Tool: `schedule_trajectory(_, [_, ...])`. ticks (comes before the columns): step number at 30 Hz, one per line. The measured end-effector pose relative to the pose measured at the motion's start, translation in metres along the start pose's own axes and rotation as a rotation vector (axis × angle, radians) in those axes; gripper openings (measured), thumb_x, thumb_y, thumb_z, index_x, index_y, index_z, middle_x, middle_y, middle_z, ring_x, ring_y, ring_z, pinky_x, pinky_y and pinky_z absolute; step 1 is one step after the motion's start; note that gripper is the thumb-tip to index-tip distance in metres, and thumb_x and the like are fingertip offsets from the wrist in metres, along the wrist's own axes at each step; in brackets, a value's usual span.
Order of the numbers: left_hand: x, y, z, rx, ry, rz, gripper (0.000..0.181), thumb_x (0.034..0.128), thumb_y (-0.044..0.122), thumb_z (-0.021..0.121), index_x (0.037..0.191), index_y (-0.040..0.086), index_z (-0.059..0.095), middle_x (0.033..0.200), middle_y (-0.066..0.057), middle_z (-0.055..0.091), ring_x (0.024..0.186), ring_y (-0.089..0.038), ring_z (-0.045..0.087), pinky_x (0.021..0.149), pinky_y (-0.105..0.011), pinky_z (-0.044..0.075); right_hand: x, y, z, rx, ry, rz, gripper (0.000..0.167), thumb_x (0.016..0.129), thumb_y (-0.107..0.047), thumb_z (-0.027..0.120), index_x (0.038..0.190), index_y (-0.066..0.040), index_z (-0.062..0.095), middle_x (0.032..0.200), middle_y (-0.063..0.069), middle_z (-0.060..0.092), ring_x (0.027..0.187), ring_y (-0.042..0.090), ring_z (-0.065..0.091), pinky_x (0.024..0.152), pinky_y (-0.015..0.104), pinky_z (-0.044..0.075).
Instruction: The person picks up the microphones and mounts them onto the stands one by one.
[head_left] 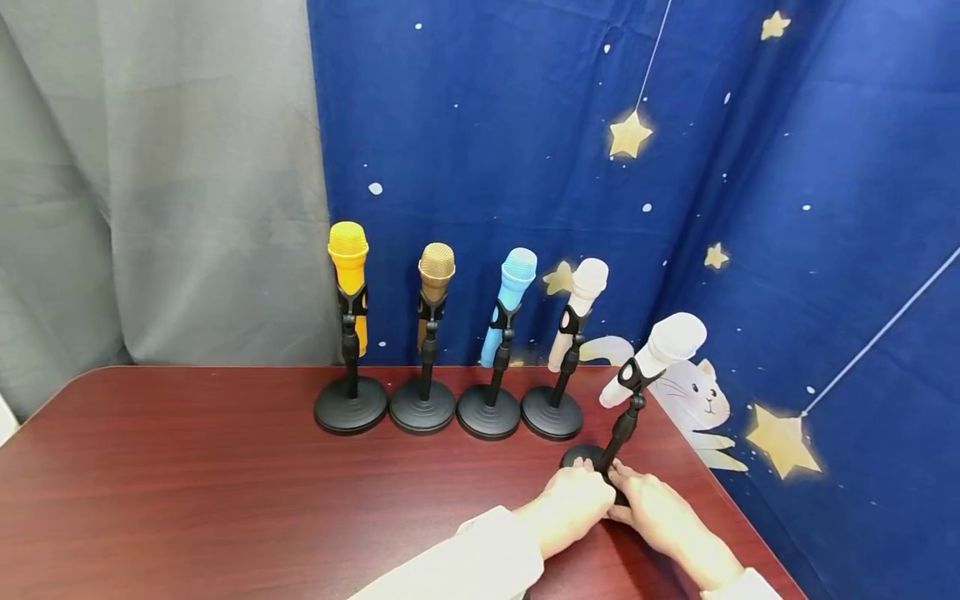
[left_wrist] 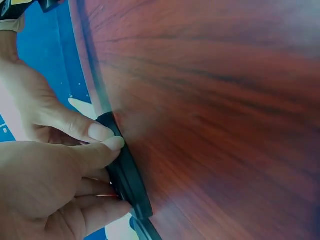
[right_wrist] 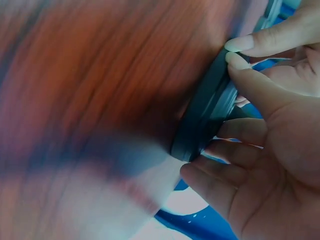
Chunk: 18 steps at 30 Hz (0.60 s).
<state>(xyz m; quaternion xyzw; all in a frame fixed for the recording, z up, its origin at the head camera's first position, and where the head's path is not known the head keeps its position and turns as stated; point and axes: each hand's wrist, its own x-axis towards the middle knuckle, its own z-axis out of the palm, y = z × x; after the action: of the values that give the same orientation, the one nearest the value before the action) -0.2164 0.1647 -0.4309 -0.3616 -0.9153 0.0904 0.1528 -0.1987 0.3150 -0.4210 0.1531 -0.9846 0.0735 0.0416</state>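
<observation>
At the right end of the table, a white microphone (head_left: 663, 350) leans in the clip of a black desk stand (head_left: 622, 429). My left hand (head_left: 576, 504) holds the near left side of the stand's round base (left_wrist: 129, 175), thumb on the rim and fingers spread along it. On the other side my right hand (head_left: 657, 510) grips the same base (right_wrist: 206, 107) between thumb and fingers. Both wrist views show the two thumb tips close together at the rim. In the head view the hands cover much of the base.
Left of it, in a row along the back edge, stand a yellow microphone (head_left: 349, 258), a gold microphone (head_left: 435, 271), a light blue microphone (head_left: 514, 279) and a pale microphone (head_left: 585, 287), each on a black stand. Behind the reddish-brown table (head_left: 225, 492) hangs a blue curtain (head_left: 480, 125).
</observation>
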Motion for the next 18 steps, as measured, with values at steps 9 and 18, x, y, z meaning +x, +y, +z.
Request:
schedule_trajectory(9, [0.024, 0.003, 0.003, 0.017, 0.052, -0.060, 0.016, 0.0931, 0.029, 0.068, 0.103, 0.035, 0.078, 0.104, 0.014, 0.076, 0.100, -0.003, 0.069, 0.070, -0.021, 0.058, 0.017, 0.019, -0.002, -0.079, 0.045, -0.109, 0.043, 0.083, -0.033, 0.078, 0.113, -0.003, 0.071, 0.118, 0.019, 0.072, 0.093, 0.035, 0.074, 0.077, 0.048, 0.059])
schedule_trajectory(18, [0.058, 0.008, 0.006, -0.052, 0.024, -0.124, 0.021, 0.0944, 0.027, 0.066, 0.111, 0.035, 0.077, 0.112, 0.009, 0.075, 0.101, -0.007, 0.067, 0.069, -0.024, 0.058, 0.033, 0.035, -0.008, -0.140, 0.073, -0.110, 0.025, 0.081, -0.019, 0.079, 0.099, -0.003, 0.073, 0.089, 0.015, 0.073, 0.072, 0.031, 0.071, 0.063, 0.044, 0.058])
